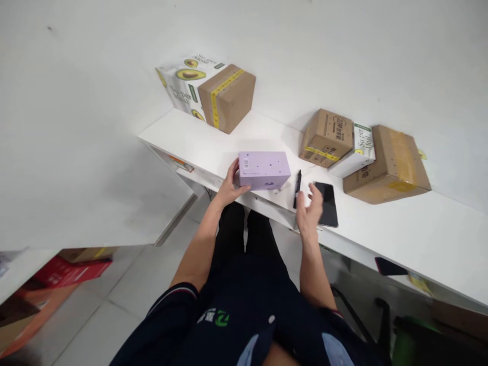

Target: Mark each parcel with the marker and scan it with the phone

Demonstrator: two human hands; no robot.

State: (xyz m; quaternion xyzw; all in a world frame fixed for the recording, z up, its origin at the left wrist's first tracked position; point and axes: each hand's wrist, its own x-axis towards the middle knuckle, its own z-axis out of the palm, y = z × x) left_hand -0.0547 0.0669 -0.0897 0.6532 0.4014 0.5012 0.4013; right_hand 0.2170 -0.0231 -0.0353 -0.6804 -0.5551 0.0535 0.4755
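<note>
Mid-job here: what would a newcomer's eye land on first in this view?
Probably the purple box near the white desk's front edge, with the left hand on its left end. Next, the avocado-print carton at the desk's far left. Then the right hand, open beside the black marker and dark-screened device.

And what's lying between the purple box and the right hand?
In the head view, a black marker lies on the white tabletop between the purple box and the right hand.
</note>
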